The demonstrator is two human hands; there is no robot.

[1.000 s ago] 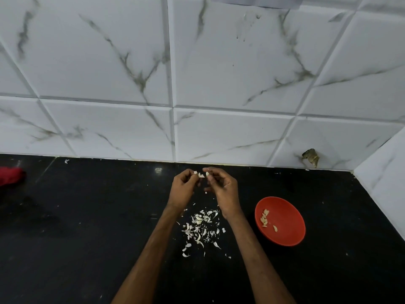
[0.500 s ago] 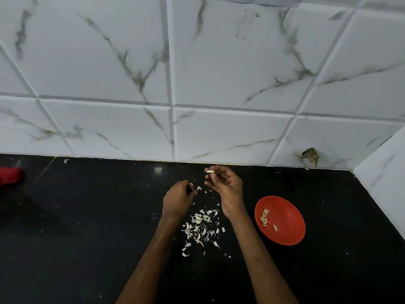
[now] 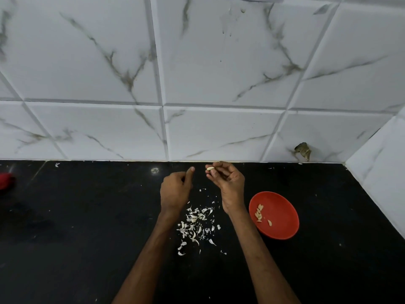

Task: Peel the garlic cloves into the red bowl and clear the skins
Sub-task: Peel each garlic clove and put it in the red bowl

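From the head camera, the right hand is raised above the black counter near the foot of the tiled wall. It pinches a small pale garlic clove at its fingertips, and the clove looks bare of skin. The left hand hangs just beside it, apart from the clove, seen from the back with the thumb up and the fingers curled under. Whether a scrap of skin is tucked inside cannot be told.

The red bowl sits on the counter to the right of the right forearm, with a cluster of peeled cloves along its left inner side. The skins lie scattered on the counter between the two forearms, well short of the bowl. A red object shows at the far left edge, too cropped to name.

The step in hand looks like carrying the clove over to the bowl. The clove is small and likely slick, held only at the tips — a loose pinch could drop it among the skins. A toss from a distance could bounce it off the rim. The skins are light, so a sweeping forearm or a quick hand could scatter them wider and make the clearing harder.
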